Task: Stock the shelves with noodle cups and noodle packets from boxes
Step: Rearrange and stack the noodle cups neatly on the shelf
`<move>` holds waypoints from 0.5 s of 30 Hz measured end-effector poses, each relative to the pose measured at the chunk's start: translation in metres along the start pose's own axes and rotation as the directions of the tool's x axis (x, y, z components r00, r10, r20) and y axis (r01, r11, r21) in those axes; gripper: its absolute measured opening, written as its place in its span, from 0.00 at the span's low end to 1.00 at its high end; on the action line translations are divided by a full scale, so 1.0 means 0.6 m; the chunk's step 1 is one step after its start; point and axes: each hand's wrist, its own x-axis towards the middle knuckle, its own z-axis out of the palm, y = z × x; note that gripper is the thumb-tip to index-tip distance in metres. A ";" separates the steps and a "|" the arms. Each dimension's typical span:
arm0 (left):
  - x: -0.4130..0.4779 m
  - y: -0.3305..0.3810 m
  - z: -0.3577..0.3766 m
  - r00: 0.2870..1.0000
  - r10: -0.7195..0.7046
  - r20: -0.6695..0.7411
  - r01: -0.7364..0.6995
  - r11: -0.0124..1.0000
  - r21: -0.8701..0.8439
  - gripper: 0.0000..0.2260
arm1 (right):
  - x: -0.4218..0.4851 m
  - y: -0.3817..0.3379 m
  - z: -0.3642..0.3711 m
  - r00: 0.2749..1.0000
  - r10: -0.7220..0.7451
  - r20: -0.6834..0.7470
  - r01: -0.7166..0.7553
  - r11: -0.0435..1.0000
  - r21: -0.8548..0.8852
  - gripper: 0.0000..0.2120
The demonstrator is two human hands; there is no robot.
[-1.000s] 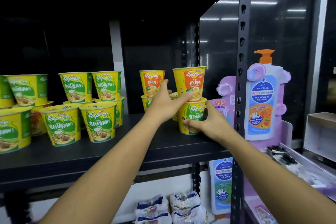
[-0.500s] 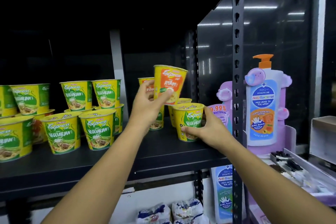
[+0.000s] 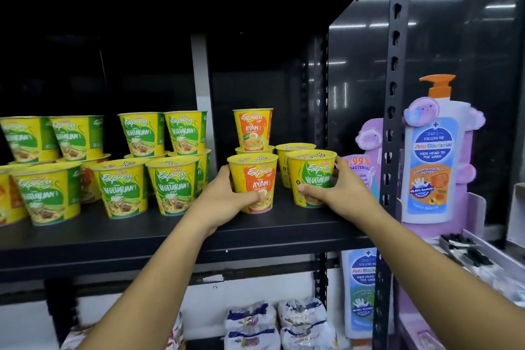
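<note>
Your left hand [image 3: 221, 199] is wrapped round the front Ayam cup [image 3: 255, 176], with the thumb curled across its lower front and the fingers round its left side. The cup stands upright on the shelf [image 3: 142, 236], near the front edge. Your right hand [image 3: 343, 193] grips the Vegetarian cup [image 3: 312, 173] just beside it, thumb low on the front and fingers round the right side and back. That cup is upright on the shelf too, with a narrow gap between the two rims.

Behind the Ayam cup, a second Ayam cup [image 3: 252, 128] sits stacked on a lower cup [image 3: 254, 149], of which you see only the rim. Behind the Vegetarian cup stands a rear cup [image 3: 295, 146], its lid showing. To your left, well apart from your hands, a group of cups [image 3: 122, 187] fills the shelf in two rows, the back row stacked two high. Right of the post [image 3: 393, 122] stands a pump bottle [image 3: 431, 150]. Below the shelf lie what look like noodle packets [image 3: 301, 318], too blurred to read.
</note>
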 end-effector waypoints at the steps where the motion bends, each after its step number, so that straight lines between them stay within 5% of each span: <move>1: 0.001 -0.001 0.000 1.000 -0.003 -0.013 0.003 1.000 0.005 0.30 | 0.000 0.000 -0.001 1.000 0.005 0.006 -0.005 1.000 0.001 0.41; 15: -0.003 0.003 -0.001 0.999 -0.016 -0.028 0.016 1.000 -0.023 0.31 | 0.004 0.004 -0.007 0.992 0.031 0.126 -0.030 0.999 -0.011 0.38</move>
